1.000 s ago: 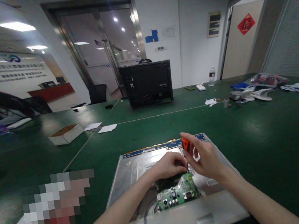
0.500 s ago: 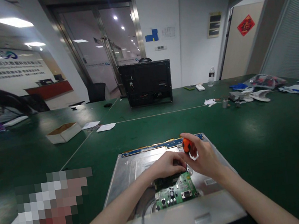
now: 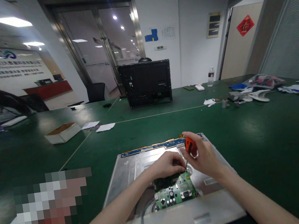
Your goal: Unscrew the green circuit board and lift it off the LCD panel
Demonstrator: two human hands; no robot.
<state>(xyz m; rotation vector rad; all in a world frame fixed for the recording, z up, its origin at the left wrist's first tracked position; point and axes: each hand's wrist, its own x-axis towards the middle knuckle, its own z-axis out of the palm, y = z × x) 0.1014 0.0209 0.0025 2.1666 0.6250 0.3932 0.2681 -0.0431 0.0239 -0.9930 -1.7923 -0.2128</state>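
Your right hand (image 3: pixel 204 158) is closed around the orange handle of a small screwdriver (image 3: pixel 190 147), shaft angled down so the tip meets the far edge of the green circuit board (image 3: pixel 176 191); your left hand (image 3: pixel 165 166) lies curled on that same far edge, fingertips pinched just beside the tip, though whether they grasp anything cannot be told. The board sits on the metal back of a monitor panel (image 3: pixel 129 168) lying flat on the green table (image 3: pixel 267 140), directly before you. Farther off on the table: a black monitor housing (image 3: pixel 146 83) standing upright, and a small open cardboard box (image 3: pixel 62 133) to the left.
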